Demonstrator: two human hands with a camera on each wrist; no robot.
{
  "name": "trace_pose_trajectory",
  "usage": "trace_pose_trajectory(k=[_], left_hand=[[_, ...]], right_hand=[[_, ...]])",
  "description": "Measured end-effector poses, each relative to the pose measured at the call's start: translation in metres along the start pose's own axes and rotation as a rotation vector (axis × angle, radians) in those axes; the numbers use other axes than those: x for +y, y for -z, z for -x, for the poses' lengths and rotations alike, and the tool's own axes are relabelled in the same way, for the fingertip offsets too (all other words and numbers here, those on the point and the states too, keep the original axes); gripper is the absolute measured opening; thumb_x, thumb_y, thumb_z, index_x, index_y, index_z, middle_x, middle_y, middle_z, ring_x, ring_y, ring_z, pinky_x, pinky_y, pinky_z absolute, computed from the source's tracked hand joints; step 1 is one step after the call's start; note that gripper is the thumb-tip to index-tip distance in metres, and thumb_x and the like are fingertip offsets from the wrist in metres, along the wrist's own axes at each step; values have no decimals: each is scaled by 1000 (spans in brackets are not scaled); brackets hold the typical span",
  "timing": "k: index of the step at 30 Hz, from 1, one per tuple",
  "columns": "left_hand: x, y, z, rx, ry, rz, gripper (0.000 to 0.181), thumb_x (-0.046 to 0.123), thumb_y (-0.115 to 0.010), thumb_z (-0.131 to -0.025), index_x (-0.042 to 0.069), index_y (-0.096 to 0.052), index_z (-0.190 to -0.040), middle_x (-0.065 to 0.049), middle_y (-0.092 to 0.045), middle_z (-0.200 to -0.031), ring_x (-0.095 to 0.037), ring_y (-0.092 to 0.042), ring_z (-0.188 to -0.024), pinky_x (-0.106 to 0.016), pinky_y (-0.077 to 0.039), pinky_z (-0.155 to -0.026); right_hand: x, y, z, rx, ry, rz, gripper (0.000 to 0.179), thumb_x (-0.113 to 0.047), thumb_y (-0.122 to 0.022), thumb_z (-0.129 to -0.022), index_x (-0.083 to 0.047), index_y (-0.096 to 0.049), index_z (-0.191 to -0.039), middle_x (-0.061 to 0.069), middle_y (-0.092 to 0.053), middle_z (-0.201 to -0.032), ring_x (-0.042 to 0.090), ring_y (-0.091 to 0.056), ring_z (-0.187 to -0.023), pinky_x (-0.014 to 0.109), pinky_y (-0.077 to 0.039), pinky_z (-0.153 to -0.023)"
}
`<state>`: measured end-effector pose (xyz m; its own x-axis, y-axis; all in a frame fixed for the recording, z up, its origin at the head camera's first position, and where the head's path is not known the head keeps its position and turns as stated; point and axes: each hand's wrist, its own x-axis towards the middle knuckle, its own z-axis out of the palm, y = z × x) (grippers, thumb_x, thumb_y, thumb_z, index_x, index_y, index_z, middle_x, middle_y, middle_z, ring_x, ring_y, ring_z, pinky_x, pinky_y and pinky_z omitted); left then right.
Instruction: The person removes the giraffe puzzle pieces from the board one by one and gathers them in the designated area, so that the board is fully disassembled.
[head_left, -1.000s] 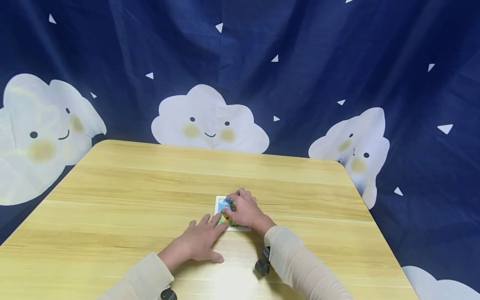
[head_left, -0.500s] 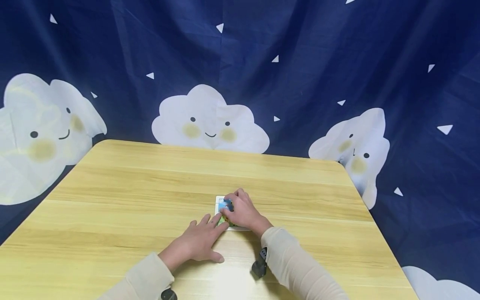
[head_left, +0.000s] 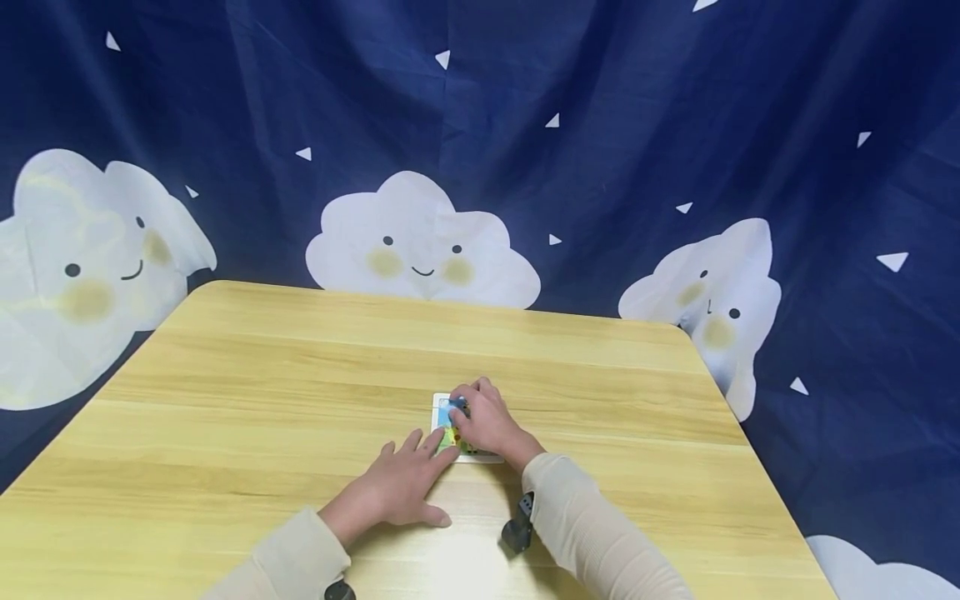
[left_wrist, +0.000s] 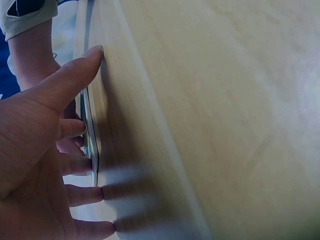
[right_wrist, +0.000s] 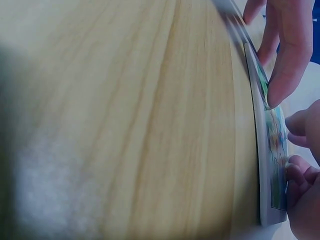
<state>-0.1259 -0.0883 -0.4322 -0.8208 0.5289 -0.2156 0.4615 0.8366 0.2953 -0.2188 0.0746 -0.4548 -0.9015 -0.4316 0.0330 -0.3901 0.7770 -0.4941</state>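
A small picture jigsaw puzzle board (head_left: pixel 437 408) lies flat on the table, with a white border and a blue, yellow and green picture. Over its upper part is my right hand (head_left: pixel 487 422), thumb and index finger pinching a small blue puzzle piece (head_left: pixel 459 404); the hand covers most of the picture's right side. My left hand (head_left: pixel 397 483) spreads its straight fingers, and some fingertips rest on the board's lower left. In the right wrist view, seams cross the board's picture (right_wrist: pixel 276 145) beside the fingers. From the left wrist, the board (left_wrist: pixel 92 135) shows only edge-on.
The pale wooden table (head_left: pixel 262 375) extends around the board on every side. A dark blue curtain (head_left: pixel 600 125) with white smiling clouds hangs behind the table's far edge. A black wrist camera (head_left: pixel 517 529) sits under the right sleeve.
My right hand has shifted slightly left, and its thumb has moved up a little, uncovering more of the yellow part of the picture. My left hand stays in place.
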Motion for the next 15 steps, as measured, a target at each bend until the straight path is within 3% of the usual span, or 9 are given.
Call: trace_pose_trajectory(k=[15], left_hand=[[1,1,1,-11,6,-10,89,62,-66,-75,15,-38,-144,-18,-27,-153,-47,-29,-135,-68,-31,-97]], right_hand=[[2,-3,-4,3,-20,-46,22,-10,-53,-92,-12,-62,-112,7,-52,-105,21,-48,-99,40,-41,-85]])
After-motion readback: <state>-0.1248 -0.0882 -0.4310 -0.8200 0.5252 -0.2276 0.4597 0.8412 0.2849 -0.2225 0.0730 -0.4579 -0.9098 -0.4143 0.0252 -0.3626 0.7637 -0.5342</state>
